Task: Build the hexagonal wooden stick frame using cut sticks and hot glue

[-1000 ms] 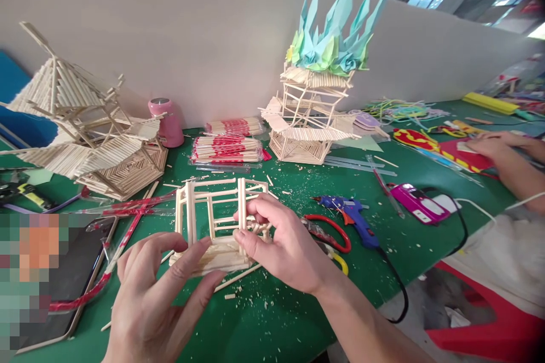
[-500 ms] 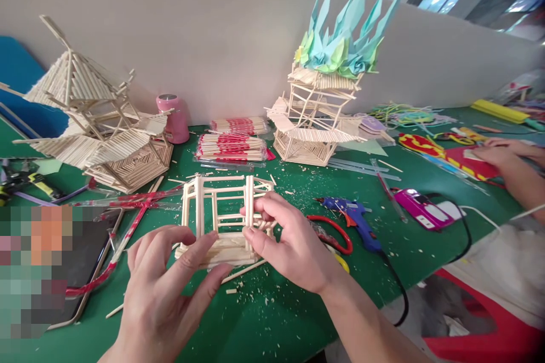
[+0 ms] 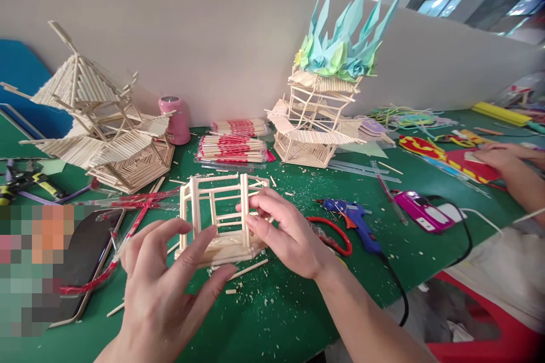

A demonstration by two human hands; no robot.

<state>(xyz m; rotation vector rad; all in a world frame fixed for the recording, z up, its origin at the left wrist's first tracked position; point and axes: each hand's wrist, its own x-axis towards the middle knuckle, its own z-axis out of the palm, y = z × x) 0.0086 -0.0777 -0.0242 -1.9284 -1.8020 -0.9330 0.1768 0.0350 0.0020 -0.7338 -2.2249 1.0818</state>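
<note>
A small open frame of pale wooden sticks stands upright on the green table in front of me. Its posts rise from a stick base, with thin rails joining them. My right hand pinches a front post on the frame's right side between thumb and fingers. At the frame's left front, my left hand has thumb and fingers spread apart, its fingertips close to the frame; whether they touch it I cannot tell. A loose stick lies just before the base.
Behind stand a stick pavilion and a stick tower topped with folded paper. Packs of sticks lie between them. To the right are red-handled scissors, a blue glue gun and another person's hand.
The stick frame has turned and tilted slightly, its right front post shifting left with my right hand. My left hand's thumb and fingers are a little wider apart.
</note>
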